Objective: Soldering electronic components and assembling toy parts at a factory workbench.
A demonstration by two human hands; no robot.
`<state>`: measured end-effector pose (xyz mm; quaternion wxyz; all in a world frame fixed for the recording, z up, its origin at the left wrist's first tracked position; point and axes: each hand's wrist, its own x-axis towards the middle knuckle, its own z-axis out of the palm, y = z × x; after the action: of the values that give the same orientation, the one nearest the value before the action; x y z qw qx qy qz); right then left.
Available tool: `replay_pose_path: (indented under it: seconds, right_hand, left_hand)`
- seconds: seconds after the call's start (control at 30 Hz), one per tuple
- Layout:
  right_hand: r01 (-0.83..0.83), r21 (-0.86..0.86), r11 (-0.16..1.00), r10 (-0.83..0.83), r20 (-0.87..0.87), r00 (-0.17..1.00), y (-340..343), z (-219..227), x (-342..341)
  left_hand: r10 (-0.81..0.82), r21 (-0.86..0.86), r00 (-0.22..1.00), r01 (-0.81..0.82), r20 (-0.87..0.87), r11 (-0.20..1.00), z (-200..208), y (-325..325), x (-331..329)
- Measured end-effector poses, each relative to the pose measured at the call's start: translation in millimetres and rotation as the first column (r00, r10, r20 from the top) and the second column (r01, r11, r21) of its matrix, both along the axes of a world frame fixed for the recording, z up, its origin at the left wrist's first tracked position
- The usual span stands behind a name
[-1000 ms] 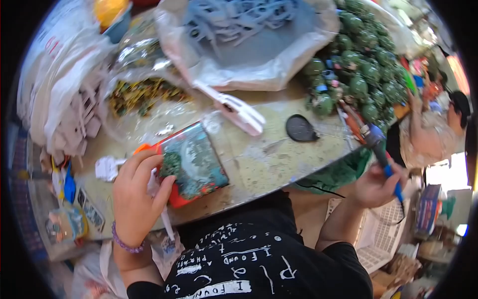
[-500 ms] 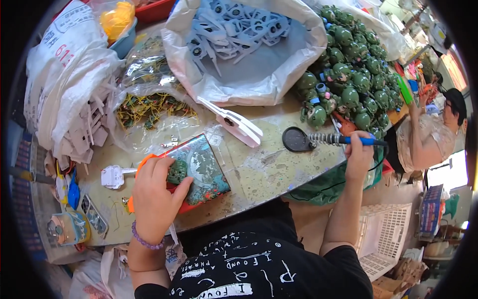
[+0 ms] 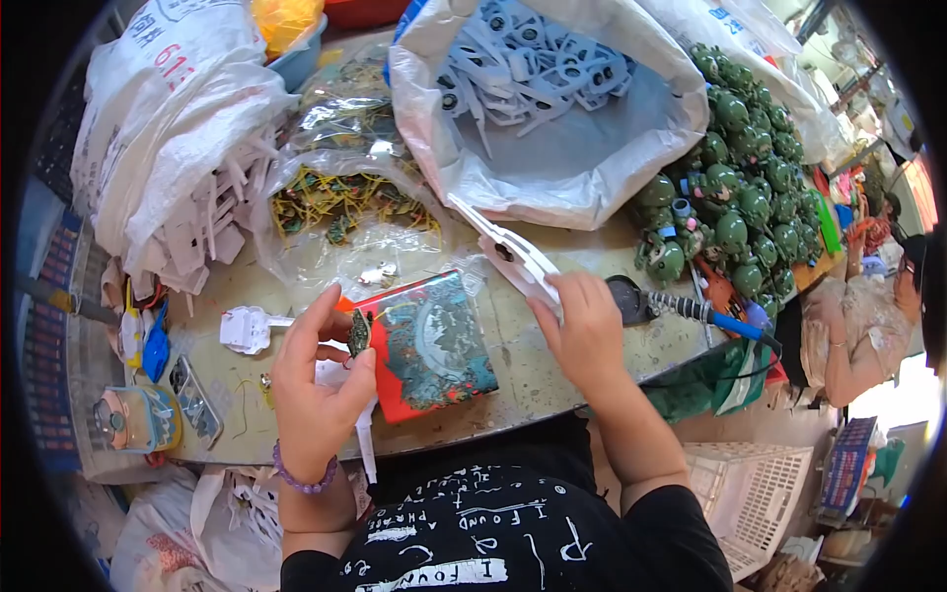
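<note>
My left hand (image 3: pixel 324 387) pinches a small green circuit board (image 3: pixel 359 333) between thumb and fingers, tilted on edge at the left side of a red box with a teal patterned top (image 3: pixel 434 340). Further right, my right hand (image 3: pixel 588 333) has its thumb and fingers closed on the near end of a long white plastic housing (image 3: pixel 515 255), which has a dark round part in it. A soldering iron with a blue handle (image 3: pixel 738 328) lies to the right of that hand, its coiled metal guard by a round black dish (image 3: pixel 628 299).
A white sack (image 3: pixel 552 187) of pale plastic housings stands at the back. Green figures (image 3: pixel 735 197) are heaped right of it. Bagged wired boards (image 3: pixel 345 202), another white sack (image 3: pixel 182 138), a phone (image 3: pixel 197 403) and a white plastic part (image 3: pixel 247 330) lie leftward. A co-worker sits far right.
My right hand has let go of the soldering iron, moved left and taken hold of the white housing. My left hand has tipped the circuit board up on edge. The whole view has shifted.
</note>
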<state>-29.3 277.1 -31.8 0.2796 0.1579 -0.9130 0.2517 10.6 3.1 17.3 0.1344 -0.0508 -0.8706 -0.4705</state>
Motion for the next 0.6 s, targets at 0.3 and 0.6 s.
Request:
replay_pose_path:
  seconds: [0.3, 0.6]
  right_hand:
    - [0.231, 0.057, 0.971, -0.236, 0.114, 0.965, 13, 24, -36]
    - [-0.787, -0.147, 0.599, 0.792, 0.254, 0.555, -60, 60, -69]
  left_hand:
    - [-0.044, 0.69, 0.998, -0.006, 0.054, 0.724, -19, -31, 9]
    - [-0.102, 0.688, 0.993, 0.032, 0.061, 0.725, -34, -43, 9]
